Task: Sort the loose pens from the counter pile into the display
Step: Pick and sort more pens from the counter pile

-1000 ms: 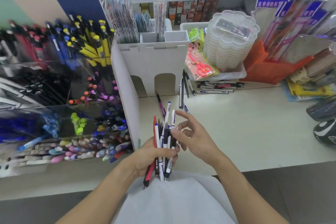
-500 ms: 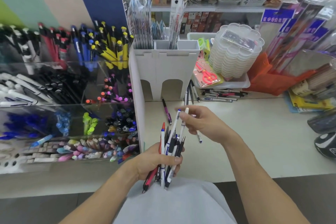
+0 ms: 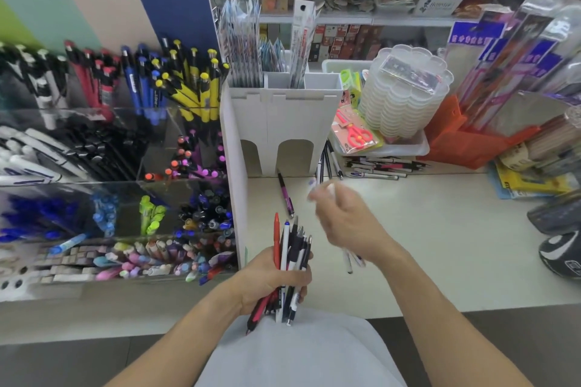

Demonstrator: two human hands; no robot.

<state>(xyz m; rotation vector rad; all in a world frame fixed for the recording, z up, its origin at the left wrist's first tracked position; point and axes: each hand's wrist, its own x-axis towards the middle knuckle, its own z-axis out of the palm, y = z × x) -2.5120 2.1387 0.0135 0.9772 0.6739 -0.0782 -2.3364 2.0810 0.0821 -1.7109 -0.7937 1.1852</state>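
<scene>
Low in the centre of the frame, the left hand (image 3: 270, 276) grips a bundle of pens (image 3: 290, 261) upright, fingers curled round them. The right hand (image 3: 345, 223), blurred just right of and above the bundle, pinches a white pen (image 3: 347, 261) that hangs below it. Half a second ago that pen still touched the bundle; now it is apart, and the display (image 3: 103, 173) fills the left of the frame.
</scene>
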